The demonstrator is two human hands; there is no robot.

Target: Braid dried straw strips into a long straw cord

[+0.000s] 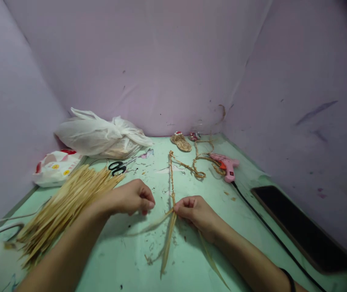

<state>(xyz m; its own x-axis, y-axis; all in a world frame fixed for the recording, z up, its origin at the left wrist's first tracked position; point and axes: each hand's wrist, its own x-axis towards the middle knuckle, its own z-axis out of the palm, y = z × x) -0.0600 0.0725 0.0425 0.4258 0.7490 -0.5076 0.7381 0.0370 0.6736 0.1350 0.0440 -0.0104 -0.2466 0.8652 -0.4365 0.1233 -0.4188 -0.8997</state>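
A thin braid of dried straw (171,174) runs down the middle of the table, its lower end splitting into loose flat strands (169,243). My right hand (196,213) pinches the braid where the strands part; one strand (210,255) trails out below that hand. To the left of the braid, my left hand (136,197) hovers with fingers curled and nothing visible in them. Another strand (151,227), smeared by motion, stretches leftward beneath it. A bundle of dried straw strips (66,202) lies under and beside my left forearm.
Black-handled scissors (117,167) lie beyond the straw bundle, near a white plastic bag (100,134) and a tissue pack (56,166). A small woven slipper (181,142) and braided cord (198,174) are behind. On the right are a pink glue gun (228,166) and a dark phone (301,227).
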